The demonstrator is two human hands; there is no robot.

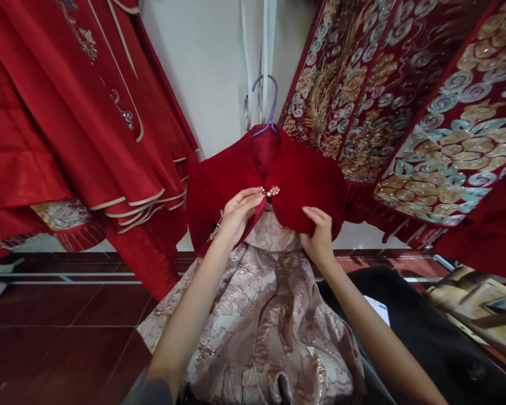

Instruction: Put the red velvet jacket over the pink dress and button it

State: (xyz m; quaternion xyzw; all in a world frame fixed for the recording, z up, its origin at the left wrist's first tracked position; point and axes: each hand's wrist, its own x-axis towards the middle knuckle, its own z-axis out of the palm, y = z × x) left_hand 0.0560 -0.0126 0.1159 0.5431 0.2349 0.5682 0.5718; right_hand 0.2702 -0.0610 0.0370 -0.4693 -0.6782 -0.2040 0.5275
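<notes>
A short dark-red velvet jacket [310, 160] hangs on a purple hanger [272, 109] over a champagne brocade dress [274, 292]. Its two front edges meet at a pearl clasp [273, 192] below the collar. My left hand [239, 212] pinches the left front edge of the jacket just beside the clasp. My right hand [318, 233] grips the lower hem on the other side, thumb and fingers closed on the velvet. A beaded trim shows on the jacket near my left wrist.
Red garments with pale piping [122, 140] hang at the left. Heavily embroidered red skirts [455, 140] hang at the right. A white phone-like object [377, 309] lies on a black surface [421, 332]. A white metal rail [96, 278] runs low above the tiled floor [46, 349].
</notes>
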